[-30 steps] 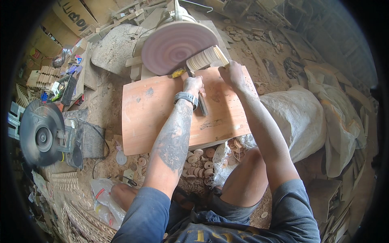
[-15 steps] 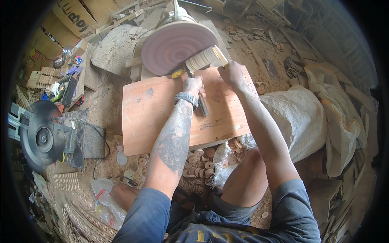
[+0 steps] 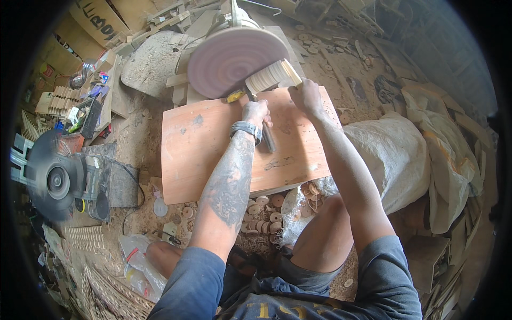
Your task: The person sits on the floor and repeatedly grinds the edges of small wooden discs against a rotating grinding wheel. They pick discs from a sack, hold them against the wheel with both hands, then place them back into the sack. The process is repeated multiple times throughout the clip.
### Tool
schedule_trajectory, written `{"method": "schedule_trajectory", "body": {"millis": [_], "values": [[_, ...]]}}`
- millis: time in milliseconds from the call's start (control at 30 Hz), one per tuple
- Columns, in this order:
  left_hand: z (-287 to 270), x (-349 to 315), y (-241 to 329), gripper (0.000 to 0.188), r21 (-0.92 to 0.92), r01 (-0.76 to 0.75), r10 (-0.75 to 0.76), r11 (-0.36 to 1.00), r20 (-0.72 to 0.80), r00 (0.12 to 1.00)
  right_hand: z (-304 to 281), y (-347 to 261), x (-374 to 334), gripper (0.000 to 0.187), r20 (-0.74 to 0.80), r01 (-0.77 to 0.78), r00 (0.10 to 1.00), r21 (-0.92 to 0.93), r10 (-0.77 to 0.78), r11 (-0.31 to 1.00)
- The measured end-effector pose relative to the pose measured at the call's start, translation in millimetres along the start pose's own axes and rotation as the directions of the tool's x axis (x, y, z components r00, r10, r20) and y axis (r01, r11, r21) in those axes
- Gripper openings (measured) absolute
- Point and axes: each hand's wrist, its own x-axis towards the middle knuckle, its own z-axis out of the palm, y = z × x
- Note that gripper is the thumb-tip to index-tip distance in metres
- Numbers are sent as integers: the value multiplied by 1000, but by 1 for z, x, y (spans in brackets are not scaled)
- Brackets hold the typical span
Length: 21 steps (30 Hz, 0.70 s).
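Note:
A large round sanding disc, pinkish and banded in rings, stands at the far side of a tilted wooden board. A roll-like stack of pale wooden discs lies at an angle against the disc's lower right face. My right hand is closed at the stack's right end, by a pale wooden end piece. My left hand, below the stack's left end, is wrapped round a dark metal bar whose lower end sticks out over the board. Beside its upper end shows a small yellow piece.
At the left is a machine with a dark round wheel, its edge blurred. Large white sacks lie at the right. Loose wooden discs and sawdust cover the floor below the board. A cluttered box stands at the far left.
Almost nothing differs. Both hands and the disc stack hold nearly the same place against the sanding disc, with a very slight shift to the right.

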Motion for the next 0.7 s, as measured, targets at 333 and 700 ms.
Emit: {"method": "schedule_trajectory", "body": {"millis": [333, 700], "values": [[-1, 1, 0, 11, 3, 9, -9, 1000, 2, 1000, 0, -2, -1, 22, -17, -4, 1000, 6, 5, 1000], [-3, 1, 0, 11, 27, 6, -7, 1000, 23, 1000, 1, -1, 1, 23, -6, -15, 1000, -11, 15, 1000]]}}
